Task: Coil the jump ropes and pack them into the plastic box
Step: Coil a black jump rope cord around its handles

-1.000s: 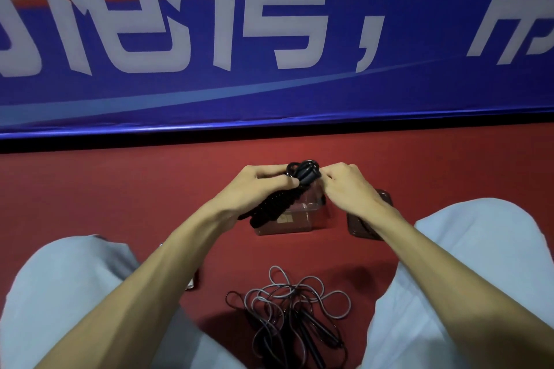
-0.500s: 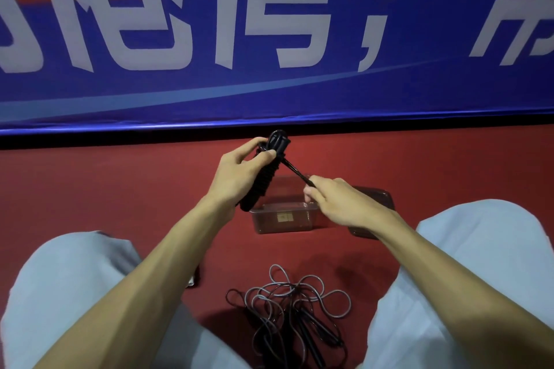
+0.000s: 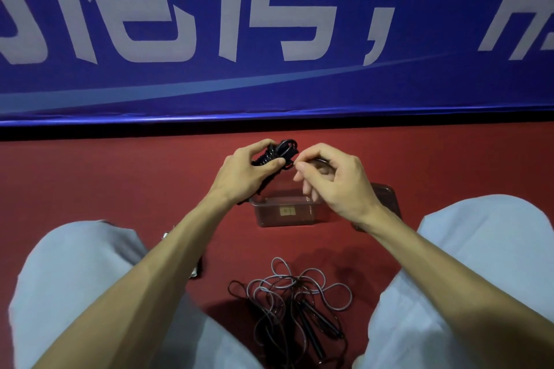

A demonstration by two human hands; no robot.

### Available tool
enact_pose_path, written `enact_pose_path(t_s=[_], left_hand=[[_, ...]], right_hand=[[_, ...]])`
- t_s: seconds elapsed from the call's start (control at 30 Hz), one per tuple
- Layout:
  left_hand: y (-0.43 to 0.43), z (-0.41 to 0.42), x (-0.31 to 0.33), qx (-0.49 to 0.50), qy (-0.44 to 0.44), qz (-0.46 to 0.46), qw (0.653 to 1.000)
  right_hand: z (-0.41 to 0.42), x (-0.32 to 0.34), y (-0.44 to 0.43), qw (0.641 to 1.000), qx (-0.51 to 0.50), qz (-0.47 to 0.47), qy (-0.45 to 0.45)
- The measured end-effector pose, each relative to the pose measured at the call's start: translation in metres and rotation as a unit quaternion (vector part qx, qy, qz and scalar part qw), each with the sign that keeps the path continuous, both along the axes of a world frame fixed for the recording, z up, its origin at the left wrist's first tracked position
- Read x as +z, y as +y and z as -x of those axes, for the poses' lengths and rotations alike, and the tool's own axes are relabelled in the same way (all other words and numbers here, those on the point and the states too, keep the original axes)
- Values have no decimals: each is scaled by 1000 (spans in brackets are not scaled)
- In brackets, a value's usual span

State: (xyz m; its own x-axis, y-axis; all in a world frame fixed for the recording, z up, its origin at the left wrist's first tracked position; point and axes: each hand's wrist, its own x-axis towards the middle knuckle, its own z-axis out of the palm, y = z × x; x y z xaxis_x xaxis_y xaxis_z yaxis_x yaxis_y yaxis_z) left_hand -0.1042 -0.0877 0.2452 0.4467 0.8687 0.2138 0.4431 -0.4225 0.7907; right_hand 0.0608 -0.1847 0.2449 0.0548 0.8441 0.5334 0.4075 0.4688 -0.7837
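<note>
The box (image 3: 284,213) sits on the red floor (image 3: 90,183) straight ahead of the seated person, clear-walled, open at the top, with a small pale label on its near side. Whether anything lies in it I cannot tell, since the right hand (image 3: 332,180) hangs over part of the opening. Its brownish lid (image 3: 386,198) lies just beside it on the right, mostly hidden behind the right wrist.

Above the box, the left hand (image 3: 248,172) grips a rope (image 3: 271,157), fingers and thumb curled round the wound-up bundle. It is black, wrapped in tight turns, with a loop standing out at the top and a spot of red near the thumb. The right hand pinches a strand of that rope between thumb and forefinger, the other fingers loosely bent. The strand's far end is lost behind the fingers.

Nearer, between the knees, a tangle (image 3: 296,287) lies on the floor – grey and black cord in slack loops, with slim black handles pointing toward the person. Something small and pale (image 3: 196,271) peeks out under the left forearm, too covered to make out.
</note>
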Motion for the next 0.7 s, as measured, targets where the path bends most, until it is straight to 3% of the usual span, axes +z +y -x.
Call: enact_pose_path(t_s=[0.1, 0.17, 0.3, 0.47, 0.57, 0.7], left_hand=[[1, 1, -2, -28, 12, 25, 999], [4, 3, -5, -45, 13, 47, 998], [5, 3, -7, -79, 0, 107, 991], [6, 2, -11, -102, 27, 115, 988], [2, -1, -11, -117, 15, 150, 982], [-6, -3, -2, -131, -18, 168, 977]], right_hand=[[-6, 1, 4, 984, 141, 54, 96], [-6, -1, 8, 976, 174, 79, 108], [-8, -4, 9, 995, 80, 53, -6], [-14, 0, 11, 977, -73, -105, -168], [-16, 4, 13, 987, -84, -79, -109], [-15, 11, 7, 1000, 1, 4, -6]])
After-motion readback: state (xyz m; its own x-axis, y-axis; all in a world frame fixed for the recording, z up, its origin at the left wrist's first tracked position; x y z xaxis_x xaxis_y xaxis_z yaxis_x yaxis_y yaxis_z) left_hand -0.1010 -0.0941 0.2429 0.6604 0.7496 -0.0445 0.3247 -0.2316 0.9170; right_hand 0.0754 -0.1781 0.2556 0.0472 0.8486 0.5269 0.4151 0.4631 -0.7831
